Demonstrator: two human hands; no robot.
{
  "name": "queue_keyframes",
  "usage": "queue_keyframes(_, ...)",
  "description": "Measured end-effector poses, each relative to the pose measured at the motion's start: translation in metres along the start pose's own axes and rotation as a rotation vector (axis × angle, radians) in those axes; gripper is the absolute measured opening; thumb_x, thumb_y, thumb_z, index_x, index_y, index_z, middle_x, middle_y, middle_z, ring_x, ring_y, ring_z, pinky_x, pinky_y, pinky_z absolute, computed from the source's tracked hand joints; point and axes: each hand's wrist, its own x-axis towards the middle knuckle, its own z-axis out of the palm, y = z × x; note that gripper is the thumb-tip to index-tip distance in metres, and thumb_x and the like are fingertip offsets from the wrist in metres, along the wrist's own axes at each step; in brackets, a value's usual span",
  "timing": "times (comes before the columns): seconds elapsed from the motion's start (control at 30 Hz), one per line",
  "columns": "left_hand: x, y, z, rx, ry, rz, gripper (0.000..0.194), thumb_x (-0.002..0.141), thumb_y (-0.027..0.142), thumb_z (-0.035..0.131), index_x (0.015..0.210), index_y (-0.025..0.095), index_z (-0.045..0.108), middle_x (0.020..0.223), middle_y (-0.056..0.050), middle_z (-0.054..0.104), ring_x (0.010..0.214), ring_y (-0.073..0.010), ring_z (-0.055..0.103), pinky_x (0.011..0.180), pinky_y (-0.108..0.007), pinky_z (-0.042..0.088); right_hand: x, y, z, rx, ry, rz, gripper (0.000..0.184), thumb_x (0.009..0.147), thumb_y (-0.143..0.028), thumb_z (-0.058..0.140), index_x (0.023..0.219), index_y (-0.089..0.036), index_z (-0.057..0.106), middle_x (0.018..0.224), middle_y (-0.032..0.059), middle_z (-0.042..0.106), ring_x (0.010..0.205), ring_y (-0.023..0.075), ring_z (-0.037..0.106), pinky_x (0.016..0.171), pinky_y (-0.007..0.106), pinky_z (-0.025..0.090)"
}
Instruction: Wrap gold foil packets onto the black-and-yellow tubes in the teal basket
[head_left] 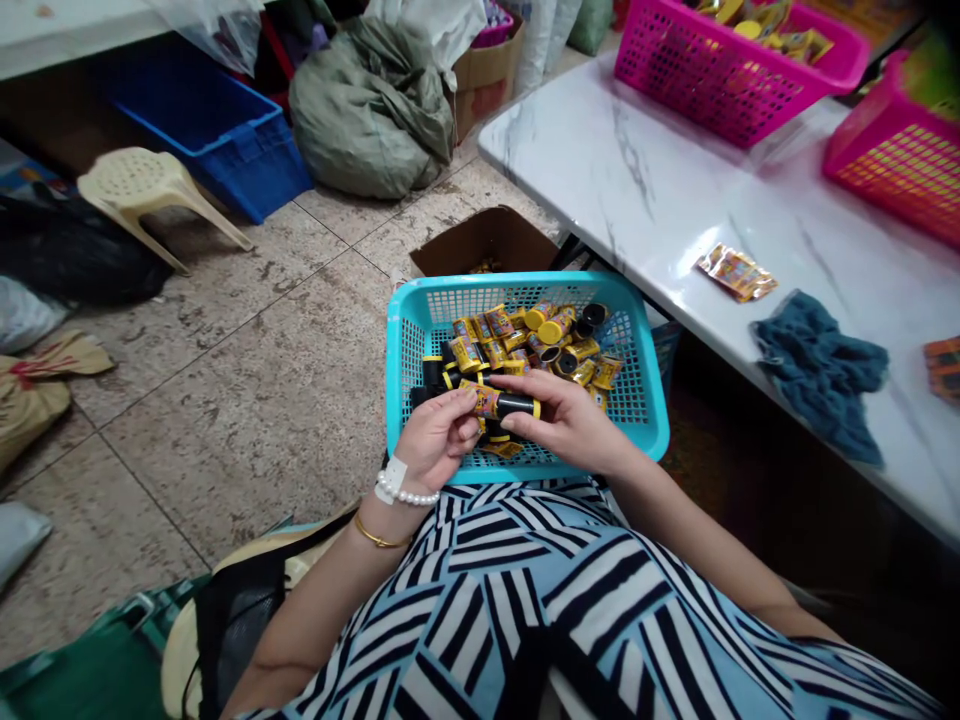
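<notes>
The landmark is the turquoise basket (pixel 517 281), which rests against the person's lap. Directly above its near half, a black tube (pixel 519 405) with a yellow end is held roughly level between both hands. The left hand (pixel 435 437) pinches the printed yellow sleeve (pixel 486 401) between thumb and forefinger; the right hand (pixel 574 420) clasps the yellow-ended part between thumb and fingers. Status of the held unit: judged part complete, as the sleeve covers one end while the black section next to the right hand is bare. Whether the sleeve is fully seated cannot be told. Status of the batch: judged mid-run. Inside the basket, printed yellow pieces (pixel 498 321) lie loose toward the far side and centre, while bare black tubes (pixel 433 371) lie toward the left side. The two kinds partly overlap, so no reliable count of finished and unfinished units is possible. To the right of the basket, a flat printed packet (pixel 738 273) lies on the marble-patterned table (pixel 637 200); its role in the work is unclear.
</notes>
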Motion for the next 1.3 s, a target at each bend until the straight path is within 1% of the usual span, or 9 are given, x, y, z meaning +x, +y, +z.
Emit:
queue_keyframes(0.13,0.0,-0.002,0.0,0.105,0.016,0.024,0.034,0.068,0.033,0.083,0.086,0.01,0.065,0.048,0.006,0.048,0.036,-0.0022,0.033,0.033,-0.014,0.016,0.001,-0.003,0.003,-0.043,0.006,0.0,0.035,0.086,-0.03,0.069,0.119,-0.022,0.07,0.099,0.0061,0.071,0.091,0.0197,0.065,0.085,0.035,0.051)
queue_keyframes(0.27,0.001,-0.004,0.001,0.138,0.068,0.104,0.035,0.065,0.034,0.085,0.08,0.011,0.064,0.055,0.002,0.057,0.044,-0.0041,0.043,0.037,-0.014,0.026,-0.001,-0.003,0.009,-0.041,0.078,0.037,0.028,0.082,-0.031,0.072,0.108,-0.02,0.074,0.095,0.0055,0.072,0.086,0.0188,0.066,0.08,0.032,0.051)
queue_keyframes(0.33,0.001,-0.005,0.002,0.123,0.09,0.131,0.036,0.063,0.034,0.086,0.079,0.01,0.064,0.06,0.0,0.059,0.046,-0.0042,0.045,0.038,-0.014,0.028,-0.003,-0.002,0.011,-0.071,0.042,0.011,0.039,0.082,-0.031,0.073,0.119,-0.02,0.07,0.095,0.0051,0.072,0.084,0.0185,0.066,0.079,0.031,0.051)
queue_keyframes(0.5,-0.001,-0.006,0.002,0.153,0.106,0.138,0.035,0.065,0.038,0.085,0.078,0.012,0.065,0.048,0.004,0.052,0.041,-0.0045,0.04,0.037,-0.015,0.025,-0.006,0.001,0.012,-0.111,-0.006,0.057,0.084,0.077,-0.031,0.077,0.151,-0.023,0.038,0.087,-0.0007,0.069,0.067,0.0136,0.061,0.066,0.026,0.05)
queue_keyframes(0.57,-0.001,-0.006,0.001,0.23,0.112,0.159,0.035,0.068,0.042,0.082,0.08,0.013,0.066,0.046,0.005,0.051,0.039,-0.0049,0.04,0.036,-0.016,0.024,-0.004,0.003,0.011,-0.1,0.038,0.064,0.077,0.079,-0.034,0.075,0.149,-0.023,0.042,0.086,-0.0013,0.068,0.064,0.0121,0.059,0.061,0.024,0.048)
queue_keyframes(0.67,-0.001,-0.006,0.0,0.304,0.121,0.197,0.033,0.07,0.042,0.081,0.079,0.014,0.066,0.048,0.004,0.054,0.038,-0.0047,0.041,0.037,-0.016,0.025,0.001,0.005,0.012,-0.141,0.102,-0.028,0.047,0.083,-0.034,0.072,0.127,-0.021,0.064,0.088,0.0023,0.071,0.072,0.0149,0.064,0.067,0.027,0.051)
queue_keyframes(0.77,0.0,-0.004,-0.001,0.202,0.095,0.152,0.032,0.067,0.037,0.083,0.078,0.013,0.065,0.052,0.004,0.055,0.039,-0.0038,0.041,0.038,-0.016,0.027,0.003,0.005,0.012,-0.202,0.164,-0.154,0.03,0.084,-0.033,0.072,0.111,-0.021,0.071,0.093,0.0059,0.074,0.084,0.0188,0.068,0.077,0.031,0.054)
queue_keyframes(0.97,0.0,-0.002,0.001,0.023,0.042,0.096,0.037,0.062,0.03,0.087,0.082,0.011,0.063,0.061,0.004,0.058,0.041,-0.0015,0.04,0.038,-0.015,0.027,-0.003,0.005,0.008,-0.22,0.154,-0.252,0.031,0.082,-0.039,0.073,0.107,-0.021,0.07,0.09,0.0053,0.075,0.079,0.0178,0.069,0.071,0.03,0.054)
queue_keyframes(1.3,-0.001,-0.005,0.001,0.107,0.078,0.133,0.038,0.062,0.034,0.087,0.083,0.014,0.062,0.053,0.005,0.055,0.042,-0.0046,0.043,0.039,-0.016,0.03,-0.003,0.002,0.018,-0.205,0.285,-0.094,0.034,0.075,-0.049,0.079,0.092,-0.021,0.07,0.074,0.0015,0.072,0.062,0.0149,0.065,0.061,0.026,0.051)
